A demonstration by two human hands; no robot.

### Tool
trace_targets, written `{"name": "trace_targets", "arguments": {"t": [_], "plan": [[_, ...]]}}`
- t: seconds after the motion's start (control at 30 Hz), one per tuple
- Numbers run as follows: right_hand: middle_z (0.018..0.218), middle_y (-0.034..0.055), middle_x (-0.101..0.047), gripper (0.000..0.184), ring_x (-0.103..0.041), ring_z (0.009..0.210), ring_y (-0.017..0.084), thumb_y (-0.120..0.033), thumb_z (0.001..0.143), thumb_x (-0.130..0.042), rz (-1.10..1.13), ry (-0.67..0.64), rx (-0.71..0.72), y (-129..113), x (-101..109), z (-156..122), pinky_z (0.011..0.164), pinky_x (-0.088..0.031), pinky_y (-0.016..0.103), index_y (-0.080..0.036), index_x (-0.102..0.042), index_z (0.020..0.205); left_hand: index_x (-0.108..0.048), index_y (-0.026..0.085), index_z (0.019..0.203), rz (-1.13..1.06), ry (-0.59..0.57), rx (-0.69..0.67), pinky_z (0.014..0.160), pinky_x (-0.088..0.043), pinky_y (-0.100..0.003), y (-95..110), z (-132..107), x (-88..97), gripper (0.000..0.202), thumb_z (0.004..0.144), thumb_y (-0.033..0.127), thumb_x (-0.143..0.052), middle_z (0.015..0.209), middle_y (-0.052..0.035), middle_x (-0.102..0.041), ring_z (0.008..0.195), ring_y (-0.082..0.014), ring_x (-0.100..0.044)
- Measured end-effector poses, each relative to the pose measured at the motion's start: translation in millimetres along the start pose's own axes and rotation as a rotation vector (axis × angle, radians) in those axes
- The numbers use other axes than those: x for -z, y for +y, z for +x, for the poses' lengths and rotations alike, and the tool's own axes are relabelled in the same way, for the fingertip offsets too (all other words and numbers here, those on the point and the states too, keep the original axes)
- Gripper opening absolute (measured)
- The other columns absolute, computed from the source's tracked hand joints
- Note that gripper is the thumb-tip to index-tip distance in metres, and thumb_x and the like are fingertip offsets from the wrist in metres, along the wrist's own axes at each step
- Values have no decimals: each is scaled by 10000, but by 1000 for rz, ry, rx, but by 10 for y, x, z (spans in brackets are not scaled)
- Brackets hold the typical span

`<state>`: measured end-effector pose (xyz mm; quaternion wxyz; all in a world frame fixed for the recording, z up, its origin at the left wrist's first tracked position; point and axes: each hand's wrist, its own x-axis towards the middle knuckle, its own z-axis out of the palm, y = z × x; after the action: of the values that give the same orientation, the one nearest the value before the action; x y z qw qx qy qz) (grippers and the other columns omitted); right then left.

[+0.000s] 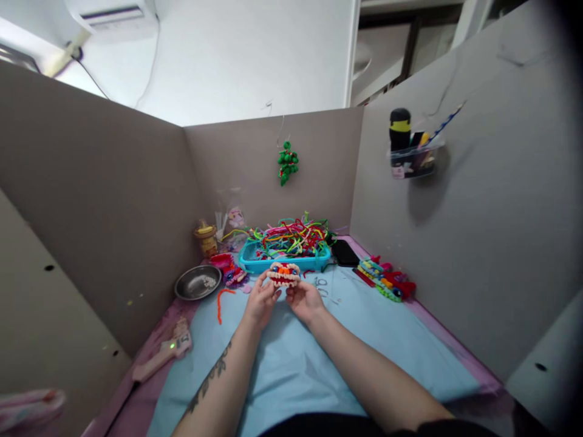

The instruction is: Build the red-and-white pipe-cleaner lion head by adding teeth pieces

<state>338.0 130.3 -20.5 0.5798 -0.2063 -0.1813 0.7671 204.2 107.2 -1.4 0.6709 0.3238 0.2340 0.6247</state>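
While a glue gun (159,358) with a green light lies at the lower left of the frame, a metal bowl (194,285) sits just above it, white bits inside. Next to the right come a bent orange strip (219,308) and a red-and-purple piece (234,276).

Near the middle of the frame, the left hand (262,301) has thumb and fingers closed on the left edge of the fuzzy toy (283,278), which is held up over the blue cloth (364,340). It has a cream border, blue eyes, an orange nose and a red mouth. It should be very light, soft on the surface but springy beneath, as if wired, and not slippery. A hard squeeze would probably bend it rather than break it; the eyes and nose look like the parts most easily pulled loose, so the outer cream border seems the best hold. Behind it stands a blue tray (264,265) of tangled strips.

At the toy's lower right edge, the right hand (306,301) has its fingertips gathered in a light pinch; how firmly they press, I cannot tell. Farther right lie a black phone (345,253) and a multicoloured piece (387,280).
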Motion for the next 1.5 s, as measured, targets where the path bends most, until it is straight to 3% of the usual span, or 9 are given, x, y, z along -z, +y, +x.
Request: {"name": "trace_targets", "arguments": {"t": [0.33, 0.57, 0.73, 0.87, 1.07, 1.5], "plan": [[508, -15, -595, 133, -512, 437, 96, -64, 602, -536, -44, -18, -46, -30, -16, 19, 419, -370, 193, -163, -579, 680, -491, 270, 1125, 43, -42, -30, 800, -438, -288, 32, 5, 23, 532, 659, 134, -709, 910, -8, -637, 841, -132, -609], [602, -8, -648, 201, -576, 500, 116, -83, 601, -557, -23, -53, -84, -64, -77, -87, 403, -357, 188, -165, -595, 780, -505, 262, 1179, 58, -10, -24, 774, -446, -274, 72, 16, 41, 575, 658, 108, -692, 976, -33, -626, 859, -141, -601], [604, -8, -655, 196, -572, 480, 110, -85, 602, -559, -70, 0, -61, -36, -78, -70, 381, -338, 172, -170, -593, 776, -528, 257, 1169, 93, 17, -40, 767, -444, -282, 69, 25, 45, 599, 621, 114, -722, 946, -33, -628, 852, -157, -603], [556, -7, -638, 204, -564, 476, 104, -37, 556, -535, -108, 20, 19, -1, -68, -24, 397, -378, 172, -151, -606, 710, -532, 259, 1166, 92, 18, -31, 753, -442, -272, 69, 18, 23, 603, 612, 127, -732, 953, -30, -625, 833, -147, -599], [608, -1, -658, 223, -580, 521, 113, -13, 562, -571, -104, -61, 125, 27, -59, 15, 456, -460, 197, -152, -629, 727, -529, 268, 1157, 53, 51, -22, 741, -439, -263, 56, 23, 29, 580, 632, 108, -716, 947, -15, -621, 817, -123, -589], [662, 28, -681, 219, -622, 573, 108, 16, 596, -562, -55, -72, 67, -15, -82, -37, 533, -504, 186, -137, -637, 734, -521, 273, 1159, 27, 54, -26, 742, -434, -262, 33, 41, 58, 583, 635, 106, -715, 967, -24, -619, 805, -126, -595]]}}
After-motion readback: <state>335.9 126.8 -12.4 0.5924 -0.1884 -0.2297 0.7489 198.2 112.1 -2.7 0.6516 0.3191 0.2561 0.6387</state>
